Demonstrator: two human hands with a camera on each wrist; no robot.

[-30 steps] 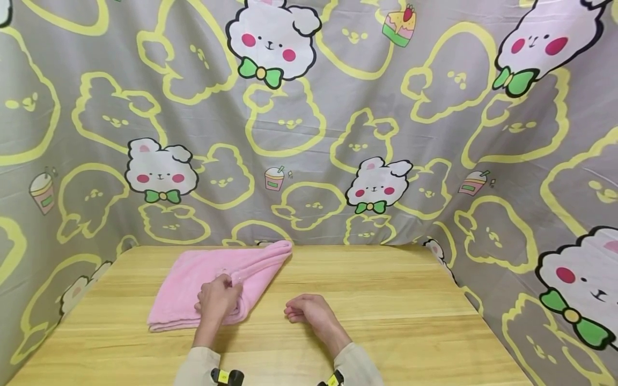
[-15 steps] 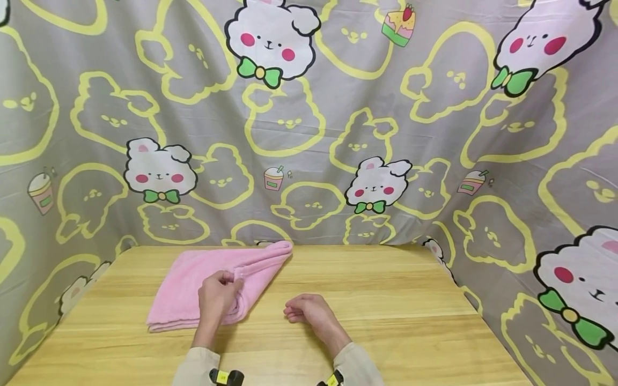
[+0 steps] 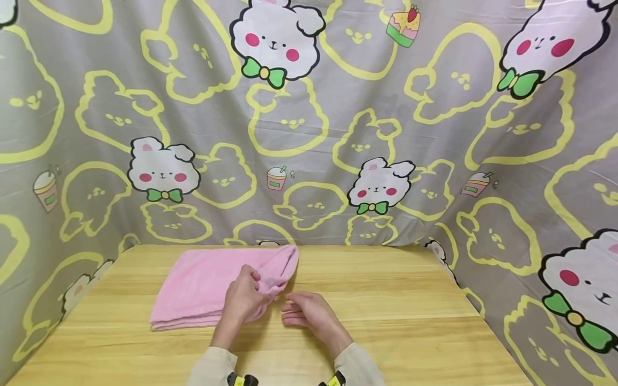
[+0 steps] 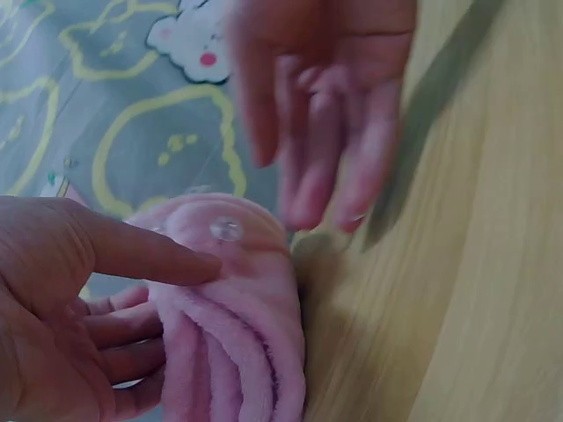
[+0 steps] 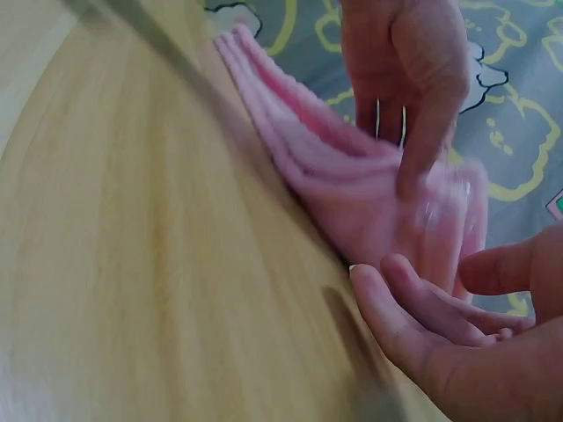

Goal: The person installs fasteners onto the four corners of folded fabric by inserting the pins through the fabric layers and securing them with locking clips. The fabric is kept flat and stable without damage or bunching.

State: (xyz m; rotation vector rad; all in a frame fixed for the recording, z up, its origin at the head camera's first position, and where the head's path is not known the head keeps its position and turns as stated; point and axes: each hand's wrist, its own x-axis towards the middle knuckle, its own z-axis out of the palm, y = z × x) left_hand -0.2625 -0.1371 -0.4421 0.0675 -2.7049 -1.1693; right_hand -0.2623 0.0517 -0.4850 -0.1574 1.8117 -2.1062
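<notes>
A pink plush cloth (image 3: 205, 279), folded in layers, lies on the left half of the table. My left hand (image 3: 243, 295) grips its right-hand edge, which is raised and bent over. In the left wrist view the thumb lies on top of the pink folds (image 4: 233, 308) and the other fingers are behind them. A clear round button-like piece (image 4: 227, 229) shows on the cloth beyond the thumb. My right hand (image 3: 314, 316) is beside the cloth's right edge, fingers loosely bent and holding nothing. In the right wrist view its fingertips (image 5: 400, 272) are close to the blurred cloth; contact is unclear.
The wooden table (image 3: 386, 300) extends to the right of both hands. A grey curtain (image 3: 299, 155) with rabbit drawings hangs behind the table and along both sides. Small black devices with yellow labels sit at both wrists.
My left hand has moved right and slightly up, taking the cloth's right edge with it. That edge now bends over toward my right hand, which has barely moved.
</notes>
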